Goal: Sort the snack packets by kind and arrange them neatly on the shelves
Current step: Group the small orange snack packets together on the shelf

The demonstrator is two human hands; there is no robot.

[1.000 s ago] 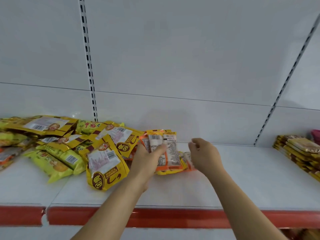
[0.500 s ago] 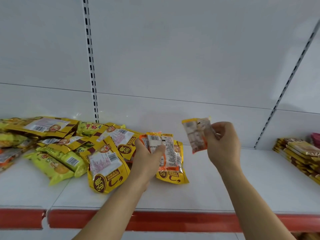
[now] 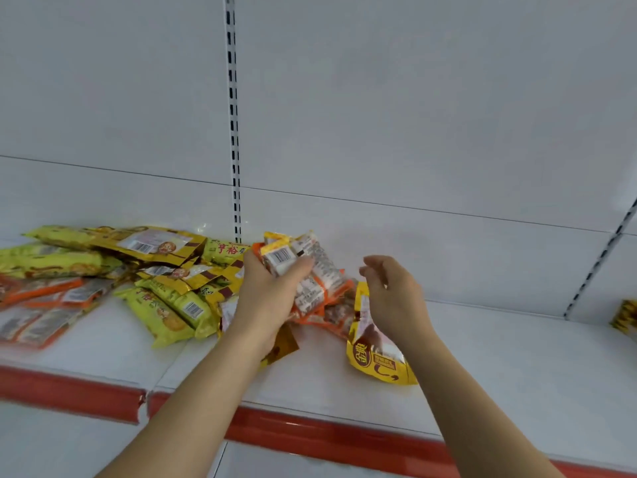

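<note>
1. Head view: the white shelf point(image 3: 482, 357), edged with a red strip, carries a loose heap of snack packets at its left and middle. The heap is mixed: green-yellow packets point(image 3: 165, 305), gold-and-brown packets point(image 3: 148, 241) and orange-trimmed packets point(image 3: 44, 305) lie overlapping, unsorted.
2. The left hand point(image 3: 272, 291) is raised over the heap, fingers and thumb curled round a bunch of orange packets point(image 3: 306, 270); I cannot count how many it holds.
3. The right hand point(image 3: 396, 298) hovers just right of that bunch, fingers loosely bent, gripping nothing that I can see.
4. One gold packet point(image 3: 375, 357) lies alone on the shelf beneath the right wrist.
5. A small yellow stack point(image 3: 625, 317) sits at the far right edge, well apart from the heap.
</note>
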